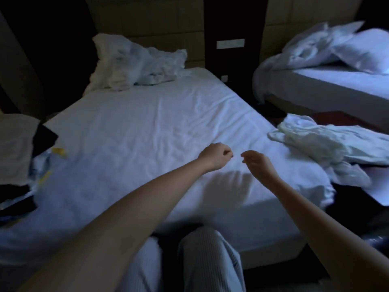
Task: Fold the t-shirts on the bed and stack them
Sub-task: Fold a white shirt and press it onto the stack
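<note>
Both my arms reach out over the white bed sheet (147,127). My left hand (216,155) hovers above the sheet with its fingers curled in and nothing in it. Just to its right, my right hand (257,163) hangs with loosely bent fingers and is also empty. A heap of garments (35,175), dark, light and with yellow marks, lies at the bed's left edge. A crumpled white cloth (315,144) lies at the bed's right edge, partly hanging off. The room is dim and I cannot tell which pieces are t-shirts.
Rumpled white bedding (134,64) is bunched at the head of the bed. A second bed (328,85) with a pillow (366,51) stands to the right across a narrow dark gap. A dark nightstand panel (231,39) sits between the headboards. My knees press against the near edge.
</note>
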A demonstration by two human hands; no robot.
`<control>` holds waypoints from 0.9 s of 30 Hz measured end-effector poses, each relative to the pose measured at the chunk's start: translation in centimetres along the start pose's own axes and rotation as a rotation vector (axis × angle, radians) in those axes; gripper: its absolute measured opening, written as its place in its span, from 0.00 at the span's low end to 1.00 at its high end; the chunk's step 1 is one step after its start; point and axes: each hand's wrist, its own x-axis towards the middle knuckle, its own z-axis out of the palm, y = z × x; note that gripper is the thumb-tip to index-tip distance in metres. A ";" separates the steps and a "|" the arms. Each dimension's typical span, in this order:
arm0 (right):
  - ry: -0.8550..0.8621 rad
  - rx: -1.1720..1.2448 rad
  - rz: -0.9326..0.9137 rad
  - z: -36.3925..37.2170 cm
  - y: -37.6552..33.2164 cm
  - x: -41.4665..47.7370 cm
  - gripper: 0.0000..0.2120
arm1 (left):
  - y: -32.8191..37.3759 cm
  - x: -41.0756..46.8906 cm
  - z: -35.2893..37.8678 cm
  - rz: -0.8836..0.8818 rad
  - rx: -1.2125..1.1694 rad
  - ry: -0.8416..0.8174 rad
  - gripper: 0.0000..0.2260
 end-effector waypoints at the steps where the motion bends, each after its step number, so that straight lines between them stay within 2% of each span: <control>1: 0.026 0.001 0.025 -1.1 1.3 0.1 0.12 | 1.2 1.2 1.3 0.018 -0.006 -0.008 0.12; 7: 0.131 -0.104 0.127 -5.6 7.4 0.4 0.11 | 5.7 8.1 9.6 0.062 0.031 -0.050 0.16; 12: 0.296 -0.209 0.117 -7.9 10.7 1.5 0.11 | 6.5 11.1 14.2 0.162 0.112 0.115 0.16; 15: 0.437 -0.426 0.052 -9.0 11.9 3.8 0.17 | 5.0 11.7 15.6 0.207 0.082 0.235 0.14; 17: 0.529 -0.524 0.135 -10.2 11.9 5.8 0.24 | 4.7 11.8 15.9 0.231 0.072 0.250 0.16; 19: 0.521 -0.500 0.305 -11.5 12.3 7.9 0.26 | 4.6 11.9 16.2 0.232 0.063 0.306 0.20; 22: 0.354 -0.476 0.470 -12.1 13.6 9.4 0.14 | 4.4 12.0 16.8 0.233 0.032 0.375 0.25; 27: 0.451 -0.125 0.334 -9.1 11.7 7.0 0.15 | 4.6 12.0 16.2 0.204 -0.048 0.356 0.26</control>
